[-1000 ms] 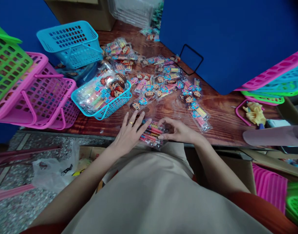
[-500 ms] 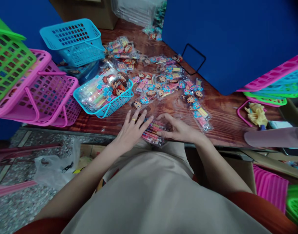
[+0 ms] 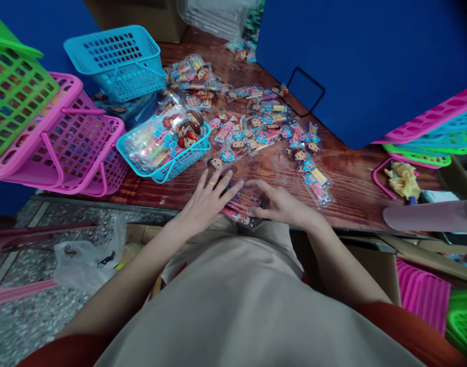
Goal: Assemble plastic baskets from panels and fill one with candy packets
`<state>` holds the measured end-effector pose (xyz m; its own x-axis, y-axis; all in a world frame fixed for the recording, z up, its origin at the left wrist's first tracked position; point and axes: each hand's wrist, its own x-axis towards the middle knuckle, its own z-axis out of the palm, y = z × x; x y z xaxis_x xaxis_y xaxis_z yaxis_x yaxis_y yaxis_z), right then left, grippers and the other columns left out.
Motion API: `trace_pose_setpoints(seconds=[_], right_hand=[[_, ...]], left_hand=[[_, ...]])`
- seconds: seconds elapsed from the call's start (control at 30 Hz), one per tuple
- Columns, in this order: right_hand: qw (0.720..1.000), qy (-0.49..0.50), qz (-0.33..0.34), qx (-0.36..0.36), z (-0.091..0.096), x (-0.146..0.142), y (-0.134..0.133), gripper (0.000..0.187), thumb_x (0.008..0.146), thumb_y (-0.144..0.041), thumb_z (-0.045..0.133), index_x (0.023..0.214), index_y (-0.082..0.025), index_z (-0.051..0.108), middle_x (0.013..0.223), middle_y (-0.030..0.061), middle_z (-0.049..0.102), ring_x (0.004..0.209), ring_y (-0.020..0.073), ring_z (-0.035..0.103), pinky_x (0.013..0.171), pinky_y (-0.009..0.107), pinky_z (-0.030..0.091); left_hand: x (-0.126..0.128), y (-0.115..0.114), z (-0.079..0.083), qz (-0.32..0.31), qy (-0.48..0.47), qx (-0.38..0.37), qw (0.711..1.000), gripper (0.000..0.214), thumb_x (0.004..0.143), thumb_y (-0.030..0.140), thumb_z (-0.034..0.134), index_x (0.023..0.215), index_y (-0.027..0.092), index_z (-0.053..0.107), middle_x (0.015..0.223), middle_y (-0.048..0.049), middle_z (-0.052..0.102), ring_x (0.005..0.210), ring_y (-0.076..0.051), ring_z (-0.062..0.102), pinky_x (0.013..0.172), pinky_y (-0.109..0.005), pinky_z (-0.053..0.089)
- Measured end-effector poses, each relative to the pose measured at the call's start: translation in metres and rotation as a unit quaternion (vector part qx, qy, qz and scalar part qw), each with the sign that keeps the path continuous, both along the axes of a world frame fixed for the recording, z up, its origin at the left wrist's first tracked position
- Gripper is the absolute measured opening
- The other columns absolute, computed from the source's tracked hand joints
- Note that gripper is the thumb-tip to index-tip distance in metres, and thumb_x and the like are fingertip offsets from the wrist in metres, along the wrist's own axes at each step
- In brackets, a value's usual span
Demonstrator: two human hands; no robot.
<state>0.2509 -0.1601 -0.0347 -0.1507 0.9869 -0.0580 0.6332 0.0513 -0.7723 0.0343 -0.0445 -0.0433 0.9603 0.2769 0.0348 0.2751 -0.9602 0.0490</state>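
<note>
At the table's front edge, directly before me, lies a clear plastic packet of thin coloured sticks [image 3: 239, 206], mostly pink and red. My left hand [image 3: 207, 200], a ring on one finger, rests with fingers spread over the packet's left side. On the other side my right hand [image 3: 281, 203] curls around the packet's right edge, its thumb on the near part and its forefinger at the far corner. Just beyond my fingers is a loose packet with a cartoon face [image 3: 217, 162]. A blue basket [image 3: 183, 162] full of similar packets stands to the left.
Similar cartoon packets [image 3: 266, 122] lie scattered over the wooden table [image 3: 348, 186]. Another blue basket [image 3: 137, 84] is behind, with pink [image 3: 82, 145] and green baskets [image 3: 17, 97] at far left. To the right are a crumpled yellowish cloth [image 3: 404, 179] and a pale cylinder [image 3: 428, 215].
The view has shifted very slightly. Both hands stay on the packet in almost the same pose, and the things on the table keep their places.
</note>
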Motion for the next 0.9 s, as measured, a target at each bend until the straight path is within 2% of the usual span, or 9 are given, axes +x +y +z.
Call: trace_pose_setpoints(seconds=[0.2, 0.3, 0.37, 0.43, 0.5, 0.57, 0.7, 0.83, 0.9], right_hand=[[1.000, 0.019, -0.015, -0.002, -0.003, 0.002, -0.002, 0.053, 0.088, -0.032, 0.057, 0.137, -0.022, 0.042, 0.115, 0.0062, 0.066, 0.082, 0.0194, 0.064, 0.076, 0.031, 0.049], [0.999, 0.028, -0.021, 0.004, -0.001, 0.001, -0.003, 0.056, 0.088, -0.037, 0.058, 0.139, -0.022, 0.039, 0.123, 0.0087, 0.063, 0.095, 0.0233, 0.064, 0.084, 0.035, 0.049], [0.999, 0.033, -0.028, -0.004, 0.001, -0.001, -0.002, 0.064, 0.087, -0.045, 0.061, 0.141, -0.022, 0.036, 0.126, 0.0108, 0.060, 0.104, 0.0266, 0.062, 0.087, 0.038, 0.048], [0.999, 0.020, -0.040, -0.016, 0.001, -0.005, 0.000, 0.082, 0.077, -0.055, 0.070, 0.142, -0.021, 0.032, 0.126, 0.0136, 0.059, 0.107, 0.0304, 0.061, 0.086, 0.040, 0.049], [0.998, -0.010, -0.062, -0.023, 0.000, -0.009, 0.003, 0.098, 0.067, -0.060, 0.077, 0.143, -0.020, 0.029, 0.120, 0.0153, 0.062, 0.102, 0.0329, 0.063, 0.082, 0.042, 0.049], [0.996, -0.036, -0.081, -0.030, -0.002, -0.013, 0.005, 0.101, 0.065, -0.060, 0.078, 0.142, -0.019, 0.028, 0.109, 0.0145, 0.065, 0.093, 0.0322, 0.065, 0.078, 0.041, 0.049], [0.994, -0.038, -0.092, -0.032, -0.005, -0.016, 0.005, 0.079, 0.076, -0.054, 0.071, 0.135, -0.018, 0.033, 0.100, 0.0110, 0.064, 0.084, 0.0271, 0.065, 0.071, 0.036, 0.048], [0.996, -0.031, -0.084, -0.003, -0.003, -0.017, 0.000, 0.048, 0.080, -0.047, 0.068, 0.112, -0.021, 0.044, 0.100, 0.0074, 0.063, 0.082, 0.0222, 0.064, 0.070, 0.032, 0.047], [0.998, -0.031, -0.056, 0.011, -0.001, -0.018, -0.003, 0.035, 0.081, -0.044, 0.068, 0.099, -0.023, 0.047, 0.103, 0.0080, 0.063, 0.094, 0.0242, 0.063, 0.076, 0.033, 0.048]], left_hand=[[0.004, 0.006, 0.005, -0.015, 0.017, -0.008, 1.000, 0.092, 0.074, 0.030, 0.078, 0.150, 0.021, 0.026, 0.157, -0.0181, 0.025, 0.146, -0.036, 0.017, 0.117, -0.060, 0.014], [0.009, 0.007, 0.007, -0.018, 0.023, -0.006, 1.000, 0.090, 0.076, 0.034, 0.076, 0.150, 0.020, 0.027, 0.155, -0.0192, 0.029, 0.146, -0.037, 0.019, 0.116, -0.062, 0.013], [0.014, 0.007, 0.008, -0.017, 0.022, -0.004, 1.000, 0.089, 0.078, 0.038, 0.073, 0.150, 0.019, 0.026, 0.154, -0.0196, 0.031, 0.145, -0.038, 0.020, 0.115, -0.063, 0.013], [0.018, 0.008, 0.007, -0.016, 0.022, -0.001, 1.000, 0.090, 0.078, 0.040, 0.072, 0.151, 0.017, 0.024, 0.153, -0.0202, 0.033, 0.145, -0.038, 0.021, 0.115, -0.063, 0.012], [0.022, 0.009, 0.007, -0.017, 0.027, -0.002, 1.000, 0.095, 0.076, 0.041, 0.074, 0.151, 0.014, 0.023, 0.151, -0.0215, 0.034, 0.144, -0.038, 0.021, 0.115, -0.062, 0.012], [0.023, 0.010, 0.007, -0.018, 0.035, -0.006, 0.999, 0.098, 0.073, 0.041, 0.076, 0.150, 0.011, 0.023, 0.151, -0.0231, 0.034, 0.144, -0.038, 0.021, 0.116, -0.061, 0.013], [0.022, 0.011, 0.008, -0.026, 0.033, -0.012, 0.999, 0.096, 0.074, 0.045, 0.075, 0.149, 0.014, 0.024, 0.151, -0.0222, 0.033, 0.144, -0.037, 0.021, 0.115, -0.061, 0.012], [0.021, 0.014, 0.006, -0.037, 0.022, -0.013, 0.999, 0.094, 0.073, 0.043, 0.076, 0.149, 0.016, 0.026, 0.151, -0.0214, 0.033, 0.144, -0.037, 0.022, 0.115, -0.060, 0.013], [0.021, 0.015, 0.004, -0.040, 0.016, -0.017, 0.999, 0.095, 0.071, 0.040, 0.077, 0.149, 0.017, 0.026, 0.150, -0.0207, 0.034, 0.143, -0.037, 0.024, 0.115, -0.060, 0.014]])
